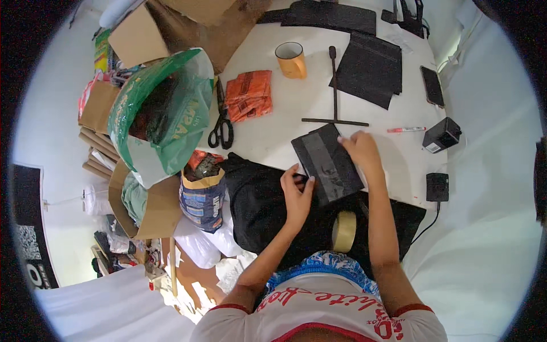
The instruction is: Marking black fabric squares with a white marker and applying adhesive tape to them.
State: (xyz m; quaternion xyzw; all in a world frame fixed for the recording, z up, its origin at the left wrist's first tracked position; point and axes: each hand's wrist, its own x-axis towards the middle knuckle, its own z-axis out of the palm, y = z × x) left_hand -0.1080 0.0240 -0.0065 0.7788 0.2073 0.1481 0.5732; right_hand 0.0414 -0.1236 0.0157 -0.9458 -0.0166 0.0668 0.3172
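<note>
1. The left hand pinches the near-left edge of a flat black fabric piece, fingers closed on it.
2. The right hand presses on its far corner, fingers together (flat on top).
3. The piece lies on the white table, partly over a black cloth pile.
4. A tape roll sits just below.

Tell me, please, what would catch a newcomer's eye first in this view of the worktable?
Probably the two hands at the centre: the left hand and right hand press on a flat black fabric piece. Next, the big green plastic bag bulging at the table's left edge, and the orange mug farther back.
</note>
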